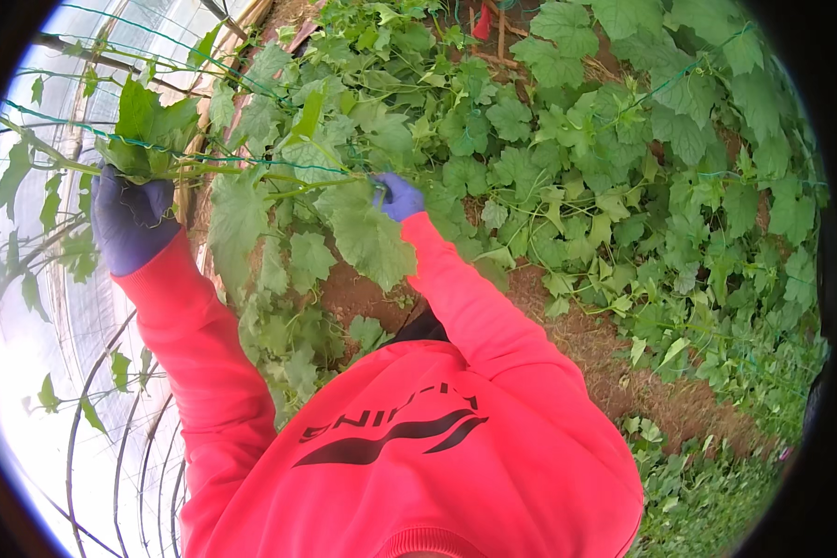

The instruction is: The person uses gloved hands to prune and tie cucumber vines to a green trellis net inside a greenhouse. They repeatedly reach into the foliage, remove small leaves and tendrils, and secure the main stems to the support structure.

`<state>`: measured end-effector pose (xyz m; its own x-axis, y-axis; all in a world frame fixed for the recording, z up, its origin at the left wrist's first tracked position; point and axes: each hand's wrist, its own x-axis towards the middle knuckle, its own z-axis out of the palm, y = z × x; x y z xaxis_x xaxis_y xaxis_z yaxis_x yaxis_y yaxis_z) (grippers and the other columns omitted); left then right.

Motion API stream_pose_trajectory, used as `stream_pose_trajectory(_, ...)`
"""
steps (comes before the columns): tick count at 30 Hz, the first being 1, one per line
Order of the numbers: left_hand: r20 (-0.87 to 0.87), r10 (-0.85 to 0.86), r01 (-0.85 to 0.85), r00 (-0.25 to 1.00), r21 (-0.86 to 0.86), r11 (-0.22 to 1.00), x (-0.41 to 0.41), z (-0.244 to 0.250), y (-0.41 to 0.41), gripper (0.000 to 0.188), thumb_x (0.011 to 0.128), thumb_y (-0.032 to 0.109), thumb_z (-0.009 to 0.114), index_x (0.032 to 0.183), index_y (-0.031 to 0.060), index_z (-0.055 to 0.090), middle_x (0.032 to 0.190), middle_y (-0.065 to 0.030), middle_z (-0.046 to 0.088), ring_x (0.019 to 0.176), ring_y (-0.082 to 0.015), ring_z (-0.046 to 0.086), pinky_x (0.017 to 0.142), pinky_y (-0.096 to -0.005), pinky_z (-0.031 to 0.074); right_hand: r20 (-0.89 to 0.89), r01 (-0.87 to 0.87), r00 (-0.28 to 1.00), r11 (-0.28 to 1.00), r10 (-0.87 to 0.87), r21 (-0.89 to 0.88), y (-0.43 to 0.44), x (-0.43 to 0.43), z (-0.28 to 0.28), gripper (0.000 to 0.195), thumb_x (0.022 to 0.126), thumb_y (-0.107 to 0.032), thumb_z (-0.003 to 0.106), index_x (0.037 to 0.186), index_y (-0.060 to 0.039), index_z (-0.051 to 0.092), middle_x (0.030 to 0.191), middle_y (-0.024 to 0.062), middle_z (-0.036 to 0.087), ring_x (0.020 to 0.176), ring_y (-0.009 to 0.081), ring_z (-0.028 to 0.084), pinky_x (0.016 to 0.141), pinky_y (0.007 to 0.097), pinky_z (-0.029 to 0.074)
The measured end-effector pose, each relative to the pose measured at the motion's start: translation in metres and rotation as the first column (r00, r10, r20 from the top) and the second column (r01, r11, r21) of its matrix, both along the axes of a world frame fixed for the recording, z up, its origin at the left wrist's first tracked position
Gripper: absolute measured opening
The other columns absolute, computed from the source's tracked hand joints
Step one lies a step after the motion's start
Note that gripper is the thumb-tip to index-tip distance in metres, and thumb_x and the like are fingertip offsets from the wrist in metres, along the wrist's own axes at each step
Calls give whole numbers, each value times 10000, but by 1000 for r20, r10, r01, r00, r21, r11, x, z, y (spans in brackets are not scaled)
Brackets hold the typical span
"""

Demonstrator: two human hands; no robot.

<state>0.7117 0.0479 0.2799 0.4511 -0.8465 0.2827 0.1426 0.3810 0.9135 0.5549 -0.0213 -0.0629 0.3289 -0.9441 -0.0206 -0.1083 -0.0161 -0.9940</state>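
Note:
My left hand (132, 216), in a purple-blue glove, is raised at the upper left with its fingers closed around a leafy part of a climbing vine (209, 169). The vine runs to the right along a green twine (251, 160). At the twine's right end is my right hand (399, 197), gloved alike, its fingers closed at the vine and twine; a small object seems to be between them, but its kind cannot be told. A broad green leaf (373, 237) hangs just below and left of this hand.
Dense leafy vines (516, 167) fill the front and right. Bare brown soil (593, 349) shows between rows. Plastic sheeting (42, 335) on curved poles (73, 446) stands at the left. More twines cross above, and a red cloth-like piece (483, 23) hangs at the top.

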Motion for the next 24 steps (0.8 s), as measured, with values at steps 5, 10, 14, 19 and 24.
stream_pose_trajectory(5, -3, 37, -36, 999, 15, 999, -6, 2, 4, 206, 860, 152, 492, 971, -10, 555, 792, -97, 569, 570, -162, 408, 504, -266, 331, -1, -80, 997, 980, 81, 183, 8, -19, 50, 221, 776, -124, 602, 997, -118, 597, 758, 112, 606, 675, 223, 587, 623, 326, 465)
stream_pose_trajectory(10, -6, 132, -132, 991, 32, 991, -3, 1, 4, 220, 862, 153, 486, 984, -13, 564, 770, -105, 571, 547, -162, 399, 523, -276, 333, -66, -192, 979, 981, 192, 6, 12, -25, 35, 334, 775, -138, 564, 1108, -144, 533, 750, 142, 603, 646, 299, 571, 608, 380, 461)
stream_pose_trajectory(14, -19, 108, -108, 994, 0, 994, -7, 10, 13, 227, 865, 131, 487, 1021, -23, 547, 879, -111, 597, 664, -179, 510, 629, -278, 420, -148, -225, 966, 972, 214, -62, 7, -15, 19, 425, 774, -149, 533, 1196, -165, 481, 744, 167, 600, 622, 359, 559, 596, 424, 458)
stream_pose_trajectory(19, 391, 647, -644, 655, -160, 748, -26, 9, 10, 279, 894, 186, 433, 1051, -29, 519, 979, -106, 575, 802, -157, 553, 719, -252, 451, -278, -157, 942, 979, 188, 128, 22, -40, 6, 400, 783, -139, 536, 1180, -163, 500, 671, 168, 569, 580, 303, 559, 561, 389, 453)
stream_pose_trajectory(24, 152, 659, -648, 737, -118, 752, -32, 16, 14, 169, 895, 76, 392, 937, -5, 533, 746, -26, 529, 444, -44, 320, 396, -169, 221, -65, -11, 998, 999, 13, 42, 7, -53, -41, 322, 767, -198, 618, 1062, -79, 570, 714, 96, 608, 622, 244, 581, 602, 334, 470)
